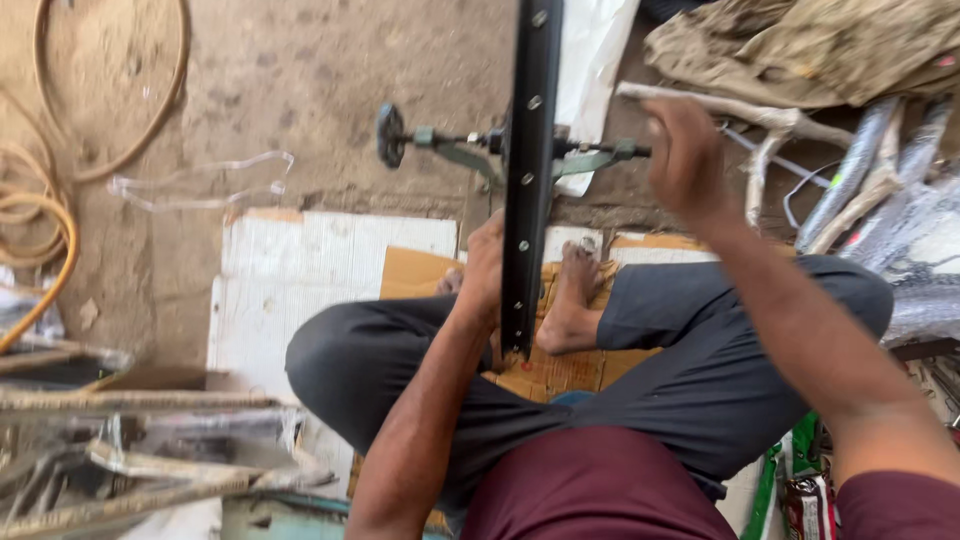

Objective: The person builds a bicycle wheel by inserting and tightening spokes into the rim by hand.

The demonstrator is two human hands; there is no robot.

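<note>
A black bicycle wheel rim (pixel 530 170) stands upright, edge-on to me, with small holes along it. It sits in a green truing stand (pixel 470 150) with an axle across it. My left hand (pixel 484 268) rests against the left side of the rim low down, fingers closed on it. My right hand (pixel 685 160) is raised to the right of the rim near the axle's right end, blurred, fingers curled; whether it holds something is unclear. I sit cross-legged in dark trousers (pixel 700 370) with a bare foot (pixel 572 300) under the rim.
Flattened cardboard (pixel 300 270) lies under me on a dirt floor. Coiled hose (pixel 40 210) lies at the left, scrap metal bars (pixel 130 440) at the lower left, wrapped metal parts (pixel 900 200) and cloth (pixel 820 50) at the right.
</note>
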